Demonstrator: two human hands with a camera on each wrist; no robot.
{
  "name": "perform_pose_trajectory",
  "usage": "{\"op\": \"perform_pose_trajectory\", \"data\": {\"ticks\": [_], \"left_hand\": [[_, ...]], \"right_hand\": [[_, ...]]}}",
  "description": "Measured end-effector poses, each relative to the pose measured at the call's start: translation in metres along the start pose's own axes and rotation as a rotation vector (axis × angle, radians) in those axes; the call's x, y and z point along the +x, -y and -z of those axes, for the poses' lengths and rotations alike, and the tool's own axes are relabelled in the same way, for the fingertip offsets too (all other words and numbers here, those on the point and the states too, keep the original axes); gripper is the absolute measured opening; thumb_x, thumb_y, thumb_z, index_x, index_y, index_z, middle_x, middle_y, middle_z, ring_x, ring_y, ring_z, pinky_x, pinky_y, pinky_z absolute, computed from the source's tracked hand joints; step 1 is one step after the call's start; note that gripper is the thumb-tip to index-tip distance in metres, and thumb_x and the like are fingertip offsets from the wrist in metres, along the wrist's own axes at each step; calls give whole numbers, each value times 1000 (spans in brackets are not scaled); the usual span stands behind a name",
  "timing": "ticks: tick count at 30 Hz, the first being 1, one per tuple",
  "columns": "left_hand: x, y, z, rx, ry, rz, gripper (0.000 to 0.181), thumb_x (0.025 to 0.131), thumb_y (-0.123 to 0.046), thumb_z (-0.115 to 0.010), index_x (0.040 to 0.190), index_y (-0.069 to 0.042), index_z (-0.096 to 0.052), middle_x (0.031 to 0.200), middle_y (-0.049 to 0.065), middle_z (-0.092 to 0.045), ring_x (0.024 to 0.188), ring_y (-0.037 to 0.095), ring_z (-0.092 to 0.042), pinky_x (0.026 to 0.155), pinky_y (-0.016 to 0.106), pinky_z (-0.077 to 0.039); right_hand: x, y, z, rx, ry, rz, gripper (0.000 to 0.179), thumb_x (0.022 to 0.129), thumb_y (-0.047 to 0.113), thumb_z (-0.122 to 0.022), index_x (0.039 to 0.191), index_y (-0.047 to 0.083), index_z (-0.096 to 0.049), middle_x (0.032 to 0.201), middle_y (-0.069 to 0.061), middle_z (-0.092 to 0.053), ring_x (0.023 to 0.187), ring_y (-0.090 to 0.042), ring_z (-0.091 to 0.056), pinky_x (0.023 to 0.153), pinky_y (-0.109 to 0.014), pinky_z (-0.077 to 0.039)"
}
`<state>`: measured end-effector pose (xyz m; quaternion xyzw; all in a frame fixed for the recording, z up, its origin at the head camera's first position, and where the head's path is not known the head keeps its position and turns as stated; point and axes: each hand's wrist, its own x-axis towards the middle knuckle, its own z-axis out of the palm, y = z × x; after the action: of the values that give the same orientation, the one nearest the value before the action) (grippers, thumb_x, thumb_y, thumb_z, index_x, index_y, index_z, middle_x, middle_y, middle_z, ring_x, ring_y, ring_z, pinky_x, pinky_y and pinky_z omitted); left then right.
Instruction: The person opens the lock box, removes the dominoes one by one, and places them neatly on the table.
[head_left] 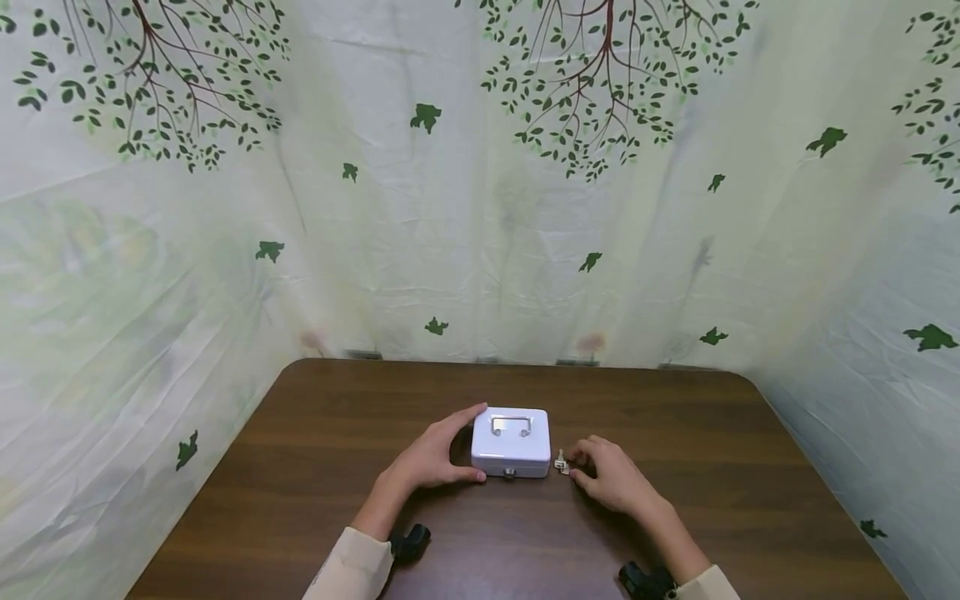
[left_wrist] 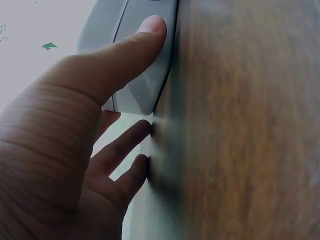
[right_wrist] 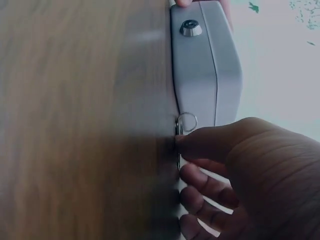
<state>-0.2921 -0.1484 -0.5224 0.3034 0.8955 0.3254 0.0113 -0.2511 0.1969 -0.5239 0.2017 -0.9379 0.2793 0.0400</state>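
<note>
A small white cash box (head_left: 511,458) with a folded metal handle on its closed lid stands on the table. Its round lock (right_wrist: 190,28) shows on the front face in the right wrist view. My left hand (head_left: 429,454) holds the box's left end, thumb on the front and a finger at the back corner. Just right of the box, my right hand (head_left: 611,475) pinches small silver keys on a ring (head_left: 561,463), low at the tabletop. The thumb and fingers hide part of the keys in the right wrist view.
The brown wooden table (head_left: 360,400) has rounded far corners. A pale curtain (head_left: 510,250) printed with leaves and branches hangs behind it and along both sides. Dark wrist devices (head_left: 411,543) sit on both forearms.
</note>
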Motion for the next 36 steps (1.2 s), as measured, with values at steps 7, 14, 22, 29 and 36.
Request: {"op": "perform_pose_trajectory", "data": {"ticks": [7, 14, 22, 29, 36], "left_hand": [[0, -1, -2, -4, 5, 4, 108, 77, -48, -90, 163, -32, -28, 165, -6, -38, 152, 19, -37, 122, 50, -36], [1, -1, -2, 2, 7, -1, 109, 76, -49, -90, 163, -25, -29, 164, -6, -38, 152, 19, -38, 122, 50, -37], [1, -2, -1, 7, -2, 2, 108, 77, -50, -90, 163, -29, -29, 164, -7, -38, 152, 19, -38, 122, 50, -37], [1, -2, -2, 22, -13, -5, 105, 78, -53, -88, 163, -32, -29, 164, -7, -39, 151, 20, -38, 122, 52, -37], [2, 1, -3, 56, -38, -34, 103, 77, -56, -86, 162, -29, -34, 161, -9, -42, 149, 18, -41, 121, 51, -39]], "right_hand": [[2, 9, -8, -27, -53, -69, 19, 90, 37, -79, 95, 21, -70, 88, 9, -58, 80, -7, -53, 72, -29, -49], [7, 15, -14, -70, -77, -136, 21, 87, 32, -84, 89, 19, -68, 84, 7, -55, 76, -8, -49, 68, -30, -46], [7, 17, -13, -69, -115, -125, 9, 85, 18, -80, 87, 17, -71, 83, 8, -59, 75, -8, -52, 67, -29, -48], [6, 20, -11, -88, -149, -103, 8, 87, 9, -74, 80, 13, -71, 76, 5, -58, 69, -8, -51, 63, -28, -47], [7, 17, -11, -121, -169, -127, 11, 85, 7, -71, 76, 12, -68, 74, 2, -59, 66, -10, -51, 62, -30, -48]]}}
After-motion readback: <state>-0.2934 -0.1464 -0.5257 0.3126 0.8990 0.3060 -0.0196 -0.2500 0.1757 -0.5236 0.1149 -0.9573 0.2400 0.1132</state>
